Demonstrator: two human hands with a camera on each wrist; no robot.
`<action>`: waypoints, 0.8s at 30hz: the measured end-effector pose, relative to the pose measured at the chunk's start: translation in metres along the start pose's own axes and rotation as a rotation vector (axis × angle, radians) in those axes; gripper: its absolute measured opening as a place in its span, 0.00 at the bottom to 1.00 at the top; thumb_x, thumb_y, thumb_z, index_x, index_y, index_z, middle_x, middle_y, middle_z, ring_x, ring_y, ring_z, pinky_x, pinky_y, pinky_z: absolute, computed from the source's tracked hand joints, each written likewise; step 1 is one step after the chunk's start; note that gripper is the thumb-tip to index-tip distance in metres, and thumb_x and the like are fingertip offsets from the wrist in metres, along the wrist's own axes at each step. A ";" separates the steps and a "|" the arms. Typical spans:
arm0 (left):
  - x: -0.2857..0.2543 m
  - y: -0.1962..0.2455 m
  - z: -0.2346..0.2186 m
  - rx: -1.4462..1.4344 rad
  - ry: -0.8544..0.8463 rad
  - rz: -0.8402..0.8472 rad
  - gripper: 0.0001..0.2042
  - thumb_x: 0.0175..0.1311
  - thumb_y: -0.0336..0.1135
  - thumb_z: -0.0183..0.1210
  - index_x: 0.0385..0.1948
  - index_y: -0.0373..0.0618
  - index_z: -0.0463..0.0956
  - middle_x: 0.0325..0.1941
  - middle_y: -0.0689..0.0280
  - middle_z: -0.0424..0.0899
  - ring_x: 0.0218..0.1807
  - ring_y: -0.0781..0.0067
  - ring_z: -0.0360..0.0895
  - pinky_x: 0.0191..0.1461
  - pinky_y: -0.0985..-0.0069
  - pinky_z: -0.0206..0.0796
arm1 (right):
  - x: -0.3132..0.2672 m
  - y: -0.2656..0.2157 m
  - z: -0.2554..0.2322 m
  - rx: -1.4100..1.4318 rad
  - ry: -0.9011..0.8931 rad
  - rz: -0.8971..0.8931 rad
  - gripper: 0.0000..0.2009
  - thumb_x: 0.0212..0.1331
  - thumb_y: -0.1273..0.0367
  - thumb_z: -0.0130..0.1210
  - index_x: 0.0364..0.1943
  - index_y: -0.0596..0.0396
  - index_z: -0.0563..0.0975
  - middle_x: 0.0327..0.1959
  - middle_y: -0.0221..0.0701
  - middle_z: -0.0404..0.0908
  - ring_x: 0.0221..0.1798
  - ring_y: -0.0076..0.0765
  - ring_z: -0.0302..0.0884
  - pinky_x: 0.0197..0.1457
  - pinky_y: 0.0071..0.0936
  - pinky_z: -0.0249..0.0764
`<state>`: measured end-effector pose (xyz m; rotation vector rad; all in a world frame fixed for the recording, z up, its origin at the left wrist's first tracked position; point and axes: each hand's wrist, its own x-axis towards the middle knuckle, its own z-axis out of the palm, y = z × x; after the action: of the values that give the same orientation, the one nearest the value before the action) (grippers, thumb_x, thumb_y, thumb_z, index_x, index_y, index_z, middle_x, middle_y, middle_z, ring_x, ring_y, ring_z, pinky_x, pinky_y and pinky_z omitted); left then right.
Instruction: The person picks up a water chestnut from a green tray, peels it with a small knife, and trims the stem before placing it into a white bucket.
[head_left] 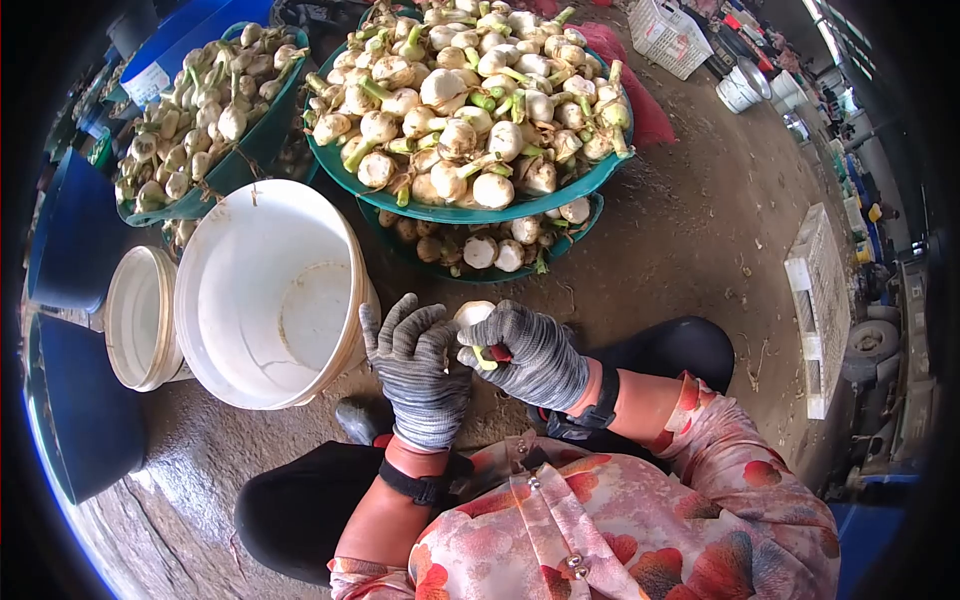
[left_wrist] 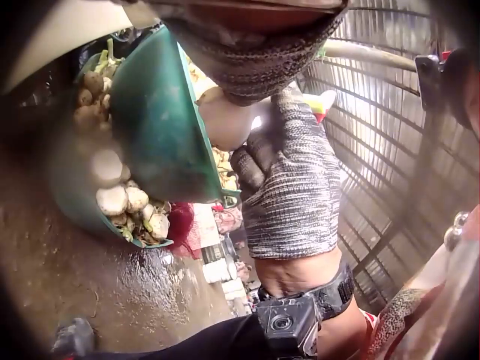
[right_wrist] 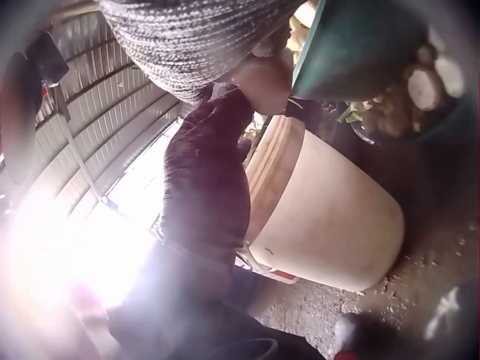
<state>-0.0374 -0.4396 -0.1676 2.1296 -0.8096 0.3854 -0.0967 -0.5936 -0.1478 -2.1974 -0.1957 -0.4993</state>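
Observation:
Both hands wear grey striped knit gloves and meet in front of the body. My left hand (head_left: pixel 425 385) has its fingers pointing upward and spread, the index side against a pale garlic bulb (head_left: pixel 472 313). From the other side my right hand (head_left: pixel 540 355) meets the bulb, fingers curled. A yellow-green stub (head_left: pixel 485 358) and a red piece (head_left: pixel 500 353) stick out of the right hand's grip; the rest is hidden by the glove. In the left wrist view the bulb (left_wrist: pixel 225 124) sits between the two gloves. The left thumb is hidden.
Ahead, a green basin (head_left: pixel 470 212) heaped with garlic stands over another basin (head_left: pixel 560 238) of bulbs. More garlic fills a green tub (head_left: pixel 255 145) at the left. A large white bucket (head_left: pixel 230 290), a smaller bucket (head_left: pixel 135 320) and blue tubs (head_left: pixel 80 410) stand left; a pallet (head_left: pixel 815 310) right.

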 end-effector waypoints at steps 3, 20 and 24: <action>0.005 -0.004 -0.002 0.024 0.053 -0.049 0.11 0.50 0.25 0.65 0.36 0.48 0.78 0.45 0.64 0.80 0.57 0.52 0.75 0.73 0.51 0.54 | -0.001 -0.001 -0.005 0.023 0.008 0.010 0.14 0.55 0.69 0.69 0.42 0.48 0.77 0.36 0.34 0.81 0.38 0.46 0.82 0.42 0.35 0.79; -0.006 0.010 0.007 -0.053 0.120 -0.086 0.14 0.49 0.30 0.66 0.40 0.49 0.78 0.48 0.63 0.79 0.55 0.57 0.76 0.73 0.43 0.51 | -0.004 0.002 0.004 -0.124 0.110 -0.155 0.20 0.43 0.69 0.76 0.41 0.43 0.79 0.35 0.28 0.82 0.33 0.40 0.81 0.37 0.34 0.78; -0.003 0.008 0.004 -0.038 0.138 -0.094 0.12 0.50 0.30 0.64 0.38 0.49 0.78 0.45 0.63 0.80 0.55 0.57 0.76 0.73 0.42 0.51 | -0.006 -0.001 0.004 -0.118 0.035 -0.186 0.21 0.43 0.70 0.76 0.42 0.42 0.78 0.35 0.27 0.83 0.35 0.42 0.82 0.39 0.36 0.79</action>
<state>-0.0451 -0.4451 -0.1672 2.0722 -0.6305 0.4584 -0.1009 -0.5895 -0.1523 -2.2950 -0.3627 -0.6672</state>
